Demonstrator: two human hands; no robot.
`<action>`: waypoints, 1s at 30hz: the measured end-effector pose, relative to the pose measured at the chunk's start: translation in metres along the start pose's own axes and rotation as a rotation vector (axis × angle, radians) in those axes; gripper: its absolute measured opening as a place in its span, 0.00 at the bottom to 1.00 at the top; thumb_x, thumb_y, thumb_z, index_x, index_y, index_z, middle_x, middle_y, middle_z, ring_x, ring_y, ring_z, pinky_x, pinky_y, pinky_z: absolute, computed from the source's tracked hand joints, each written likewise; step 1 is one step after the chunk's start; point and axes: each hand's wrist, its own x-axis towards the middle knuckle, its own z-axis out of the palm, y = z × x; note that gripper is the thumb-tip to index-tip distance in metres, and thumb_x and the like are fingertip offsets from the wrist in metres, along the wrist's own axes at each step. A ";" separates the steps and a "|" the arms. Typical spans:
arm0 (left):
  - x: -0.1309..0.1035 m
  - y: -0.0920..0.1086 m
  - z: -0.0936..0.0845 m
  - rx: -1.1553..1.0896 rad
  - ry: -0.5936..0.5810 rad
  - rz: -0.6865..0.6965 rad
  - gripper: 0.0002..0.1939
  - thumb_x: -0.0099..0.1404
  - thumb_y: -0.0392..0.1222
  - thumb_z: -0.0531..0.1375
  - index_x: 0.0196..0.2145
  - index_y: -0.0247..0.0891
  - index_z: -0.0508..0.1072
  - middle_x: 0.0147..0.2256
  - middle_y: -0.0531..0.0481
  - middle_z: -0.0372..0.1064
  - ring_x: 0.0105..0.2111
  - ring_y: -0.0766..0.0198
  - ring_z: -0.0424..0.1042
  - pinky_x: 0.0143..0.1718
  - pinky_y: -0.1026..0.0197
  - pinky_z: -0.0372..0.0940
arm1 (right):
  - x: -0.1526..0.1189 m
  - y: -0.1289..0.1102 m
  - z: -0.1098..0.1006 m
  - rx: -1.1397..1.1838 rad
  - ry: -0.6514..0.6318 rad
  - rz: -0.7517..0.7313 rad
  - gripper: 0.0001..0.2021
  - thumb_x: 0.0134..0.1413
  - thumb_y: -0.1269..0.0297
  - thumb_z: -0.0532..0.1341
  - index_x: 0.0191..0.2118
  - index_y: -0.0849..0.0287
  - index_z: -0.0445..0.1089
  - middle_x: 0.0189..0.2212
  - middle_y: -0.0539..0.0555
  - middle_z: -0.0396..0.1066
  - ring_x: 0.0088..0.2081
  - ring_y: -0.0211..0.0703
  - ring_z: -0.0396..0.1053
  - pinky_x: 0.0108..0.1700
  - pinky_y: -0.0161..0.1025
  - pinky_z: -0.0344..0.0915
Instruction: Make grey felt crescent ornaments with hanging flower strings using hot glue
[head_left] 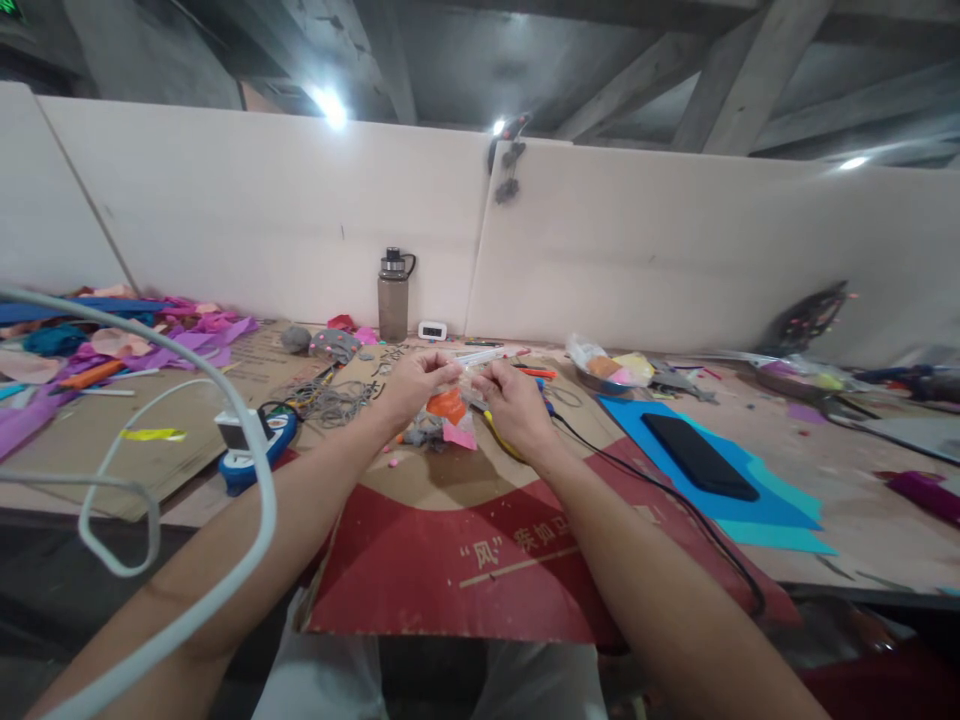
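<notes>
My left hand (421,384) and my right hand (511,398) are close together above the cardboard sheet. Both have their fingers pinched, around something small and pale that is too small to make out. Just below the fingertips shows an orange piece (448,406), with a pink piece (460,433) under it. Grey bits lie beneath my left hand. Beside my right hand a yellow-and-black handled tool (501,437) rests on the cardboard (450,560), which is brown with a red front part.
A bottle (393,300) and small white clock (433,331) stand by the partition. Left are coloured scraps (120,345), a blue power strip (259,450) and a white cable (262,480) looping near my left arm. Right are a phone (699,456) on blue sheets and a bowl (611,378).
</notes>
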 end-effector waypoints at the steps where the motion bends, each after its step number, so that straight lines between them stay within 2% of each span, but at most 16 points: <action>1: 0.000 -0.001 0.000 -0.064 -0.010 -0.022 0.12 0.52 0.47 0.65 0.21 0.37 0.70 0.22 0.53 0.66 0.23 0.68 0.62 0.29 0.63 0.57 | 0.000 0.000 -0.001 0.004 0.006 -0.013 0.10 0.55 0.63 0.55 0.24 0.57 0.59 0.22 0.47 0.62 0.27 0.38 0.59 0.32 0.35 0.53; 5: 0.001 -0.001 0.000 -0.108 -0.056 -0.038 0.15 0.51 0.50 0.66 0.21 0.36 0.71 0.23 0.52 0.67 0.24 0.68 0.63 0.31 0.63 0.59 | 0.000 0.001 -0.002 0.156 -0.023 0.004 0.16 0.61 0.56 0.49 0.24 0.56 0.57 0.21 0.47 0.60 0.26 0.38 0.58 0.31 0.36 0.55; 8: 0.000 0.002 -0.001 -0.073 -0.013 -0.015 0.14 0.50 0.49 0.67 0.21 0.36 0.70 0.22 0.53 0.67 0.24 0.69 0.63 0.30 0.63 0.59 | 0.000 0.004 0.001 0.267 -0.022 0.015 0.20 0.63 0.50 0.43 0.27 0.56 0.59 0.24 0.49 0.61 0.27 0.38 0.60 0.31 0.36 0.57; 10: -0.001 0.005 -0.001 -0.070 0.016 -0.011 0.14 0.49 0.49 0.68 0.22 0.36 0.70 0.22 0.53 0.66 0.23 0.69 0.63 0.29 0.64 0.58 | 0.000 0.005 0.004 0.288 -0.028 0.013 0.19 0.62 0.49 0.45 0.29 0.56 0.60 0.24 0.48 0.61 0.27 0.38 0.59 0.31 0.35 0.56; 15: -0.003 0.008 0.001 -0.024 -0.001 -0.006 0.15 0.50 0.50 0.67 0.23 0.36 0.70 0.23 0.53 0.67 0.23 0.70 0.62 0.28 0.64 0.57 | -0.001 -0.001 0.003 0.245 0.005 0.027 0.13 0.56 0.56 0.56 0.25 0.57 0.60 0.21 0.47 0.60 0.25 0.36 0.57 0.30 0.35 0.54; 19: 0.000 0.006 -0.001 0.026 -0.094 -0.017 0.13 0.54 0.49 0.64 0.27 0.35 0.74 0.26 0.51 0.69 0.25 0.70 0.63 0.29 0.65 0.57 | -0.002 -0.004 -0.002 0.202 0.056 0.000 0.12 0.54 0.59 0.56 0.23 0.58 0.60 0.20 0.47 0.59 0.25 0.36 0.55 0.30 0.35 0.53; 23: 0.001 0.005 -0.002 0.057 -0.143 -0.041 0.11 0.52 0.46 0.66 0.28 0.35 0.74 0.24 0.53 0.66 0.23 0.72 0.59 0.26 0.66 0.53 | -0.001 0.001 0.000 0.191 0.051 -0.054 0.10 0.53 0.62 0.56 0.24 0.58 0.62 0.22 0.48 0.61 0.27 0.37 0.58 0.32 0.36 0.54; 26: -0.001 0.009 -0.001 0.073 -0.167 -0.045 0.12 0.52 0.47 0.65 0.26 0.34 0.71 0.21 0.56 0.61 0.21 0.72 0.56 0.25 0.66 0.51 | 0.001 0.007 0.007 0.196 0.008 -0.070 0.09 0.55 0.61 0.55 0.26 0.58 0.62 0.24 0.49 0.62 0.28 0.38 0.59 0.33 0.36 0.55; 30: -0.003 0.013 0.001 0.168 -0.173 -0.038 0.13 0.52 0.46 0.64 0.25 0.33 0.69 0.20 0.57 0.59 0.21 0.72 0.56 0.24 0.66 0.51 | 0.002 0.011 0.012 0.221 -0.049 -0.011 0.08 0.56 0.60 0.55 0.29 0.58 0.62 0.24 0.48 0.62 0.28 0.38 0.59 0.32 0.36 0.55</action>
